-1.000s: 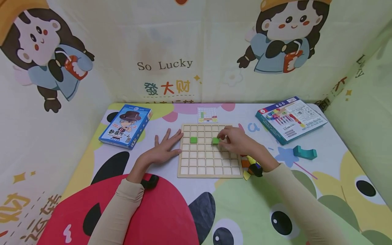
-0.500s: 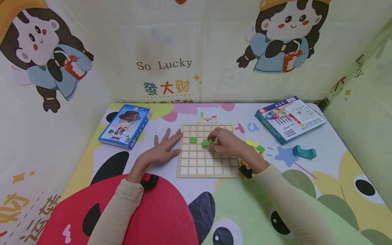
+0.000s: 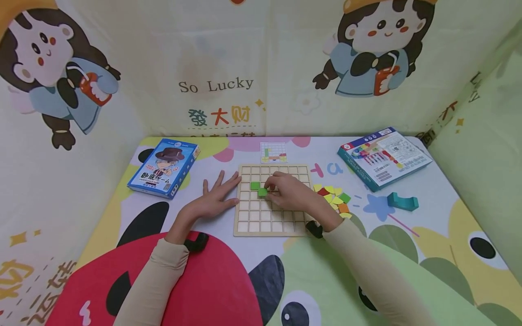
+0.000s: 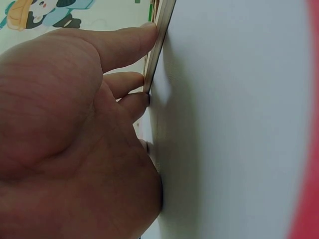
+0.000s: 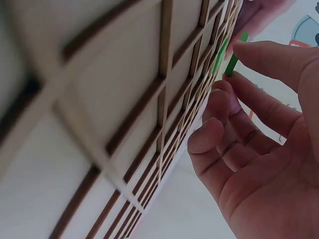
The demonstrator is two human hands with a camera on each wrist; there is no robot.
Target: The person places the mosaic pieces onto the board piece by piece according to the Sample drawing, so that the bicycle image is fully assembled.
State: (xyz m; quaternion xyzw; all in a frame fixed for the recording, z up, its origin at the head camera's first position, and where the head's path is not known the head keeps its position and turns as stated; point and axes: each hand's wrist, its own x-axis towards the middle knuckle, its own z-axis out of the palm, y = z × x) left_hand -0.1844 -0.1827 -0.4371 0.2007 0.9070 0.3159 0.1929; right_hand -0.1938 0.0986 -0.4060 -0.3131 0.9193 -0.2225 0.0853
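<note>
A wooden grid board (image 3: 277, 230) lies on the table. One green square tile (image 3: 255, 185) sits in a cell at its upper left. Just below and right of that tile, my right hand (image 3: 291, 192) pinches a second green tile (image 3: 263, 192) between thumb and index finger. The right wrist view shows this pinched tile (image 5: 236, 55) on edge, raised a little off the board, with the other fingers curled loosely. My left hand (image 3: 212, 198) lies with fingers spread, thumb and fingertips touching the board's left edge; the left wrist view shows the thumb (image 4: 132, 45) against that edge.
A small printed grid card (image 3: 273, 152) lies behind the board. Loose yellow, red, orange and green tiles (image 3: 332, 197) are heaped right of it, partly behind my right forearm. A blue box (image 3: 164, 168) stands left, a teal box (image 3: 383, 158) right, near a teal curved block (image 3: 403, 202).
My right hand has carried the pinched green tile leftward across the board, close to the tile in its cell. More of the loose tile heap shows. The left hand keeps its place.
</note>
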